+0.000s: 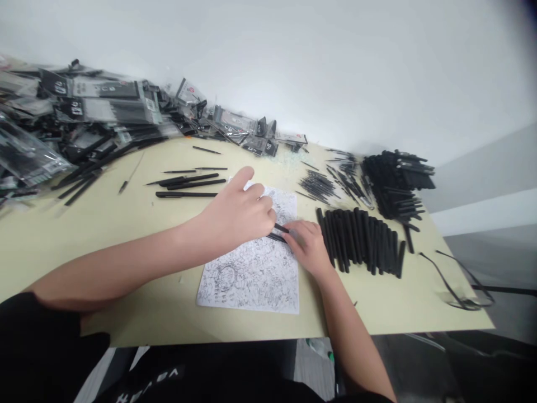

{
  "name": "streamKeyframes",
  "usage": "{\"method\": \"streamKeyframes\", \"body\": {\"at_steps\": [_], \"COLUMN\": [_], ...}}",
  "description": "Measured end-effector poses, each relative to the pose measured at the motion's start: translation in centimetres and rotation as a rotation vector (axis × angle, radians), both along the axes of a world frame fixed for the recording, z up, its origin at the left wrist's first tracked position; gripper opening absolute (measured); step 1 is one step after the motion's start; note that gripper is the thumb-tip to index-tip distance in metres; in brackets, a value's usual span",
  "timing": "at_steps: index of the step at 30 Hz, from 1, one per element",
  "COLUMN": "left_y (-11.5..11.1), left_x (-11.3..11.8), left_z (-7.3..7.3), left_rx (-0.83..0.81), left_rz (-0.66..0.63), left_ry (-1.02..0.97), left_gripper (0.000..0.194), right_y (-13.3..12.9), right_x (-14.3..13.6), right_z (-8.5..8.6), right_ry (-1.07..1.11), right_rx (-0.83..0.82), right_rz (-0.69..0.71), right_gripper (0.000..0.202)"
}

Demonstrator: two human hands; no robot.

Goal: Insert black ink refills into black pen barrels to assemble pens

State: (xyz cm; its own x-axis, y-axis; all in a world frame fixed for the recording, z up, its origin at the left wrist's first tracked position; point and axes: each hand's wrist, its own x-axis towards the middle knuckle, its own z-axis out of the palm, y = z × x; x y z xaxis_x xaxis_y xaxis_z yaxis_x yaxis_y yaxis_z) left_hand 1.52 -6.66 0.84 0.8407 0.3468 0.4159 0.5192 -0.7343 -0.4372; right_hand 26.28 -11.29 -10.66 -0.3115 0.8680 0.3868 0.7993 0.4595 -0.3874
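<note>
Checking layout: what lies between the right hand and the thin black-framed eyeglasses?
In the head view, a row of slim black cylinders, then bare pale-yellow tabletop.

Single head-worn camera: looks from above the near side of the surface (364, 308), forward and down, at close range; frame runs from wearer's black clothing (235, 366) up to the wall (293, 67).

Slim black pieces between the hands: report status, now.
Left hand, right hand: closed on slim black pieces. Pieces over scribbled paper. Row of black tubes close beside right hand.
</note>
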Motion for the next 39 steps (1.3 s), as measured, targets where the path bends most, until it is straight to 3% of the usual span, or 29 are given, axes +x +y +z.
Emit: {"method": "streamKeyframes", "body": {"at_steps": [7,12,24,28,34,39], "left_y": [0.0,0.2,0.5,0.9,3.3,4.7], "left_x": [0.2,0.0,-0.7,-1.1,-1.8,-2.6], "left_z": [-0.3,-0.1,0.3,0.9,1.5,1.8], "left_rx": [-0.143,-0.12,-0.259,-0.391,-0.729,-0.814], "left_rz": [-0.03,-0.008,0.01,0.016,0.049,0.12], "left_ry": [-0.016,-0.004,-0.1,-0.171,-0.343,-0.388], "left_gripper": [0.019,0.027,0.022,0.024,0.029,0.028], "right_y": [-0.1,-0.1,-0.2,-0.2,-0.2,-0.2], "right_x": [0.0,0.0,0.0,0.1,0.1,0.2], "right_z": [0.1,-0.1,-0.1,-0.3,-0.4,-0.3], "right_ry": [0.009,-0.016,-0.092,-0.084,-0.023,0.017], "right_rx": [0.042,-0.006,-0.047,-0.03,0.03,0.073], "right_rz": [0.031,-0.052,-0.135,-0.176,-0.207,-0.219], "right_gripper": [0.012,0.012,0.012,0.015,0.018,0.018]}}
